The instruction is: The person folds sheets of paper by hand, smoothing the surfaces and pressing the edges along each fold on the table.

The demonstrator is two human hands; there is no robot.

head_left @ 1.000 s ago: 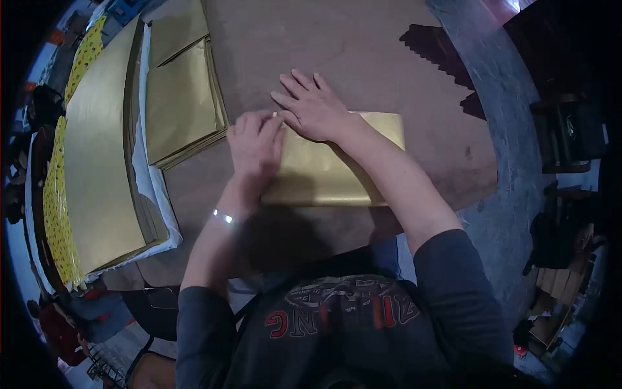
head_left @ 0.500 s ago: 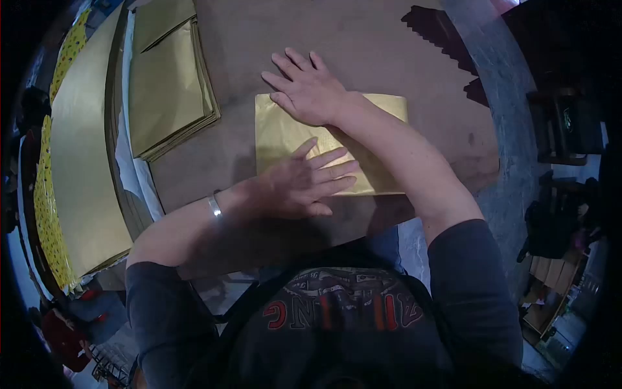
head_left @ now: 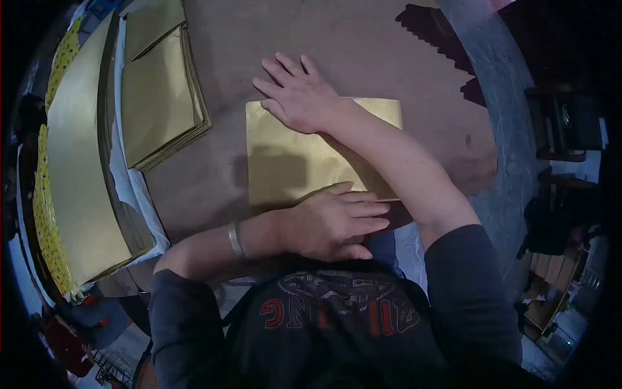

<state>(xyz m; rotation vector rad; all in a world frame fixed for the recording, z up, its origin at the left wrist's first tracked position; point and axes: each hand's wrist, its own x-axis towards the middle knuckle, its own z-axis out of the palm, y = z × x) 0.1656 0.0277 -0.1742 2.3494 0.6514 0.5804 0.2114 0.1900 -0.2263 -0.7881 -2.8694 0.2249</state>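
1. Gold sheet (head_left: 278, 139): flat on the tabletop (head_left: 259, 39), in front of the person, right of the small gold stack (head_left: 159, 97) and apart from it.
2. Right hand (head_left: 301, 100): palm down, fingers spread wide, over the far edge; fingertips reach past it. Grips nothing. Seems to serve as the anchor.
3. Left hand (head_left: 330, 223): opened out, fingers moderately apart, pointing right along the near edge. Nothing gripped; cannot tell how firmly it bears down.
4. Step looks like flattening the near edge. Best done with the flat of the fingers, even pressure, along the whole edge in one line.
5. Anchor hand wants steady weight straight down; any sideways drag could skew the sheet.
6. Right forearm crosses the sheet. Keep it light, or it may rumple the surface.
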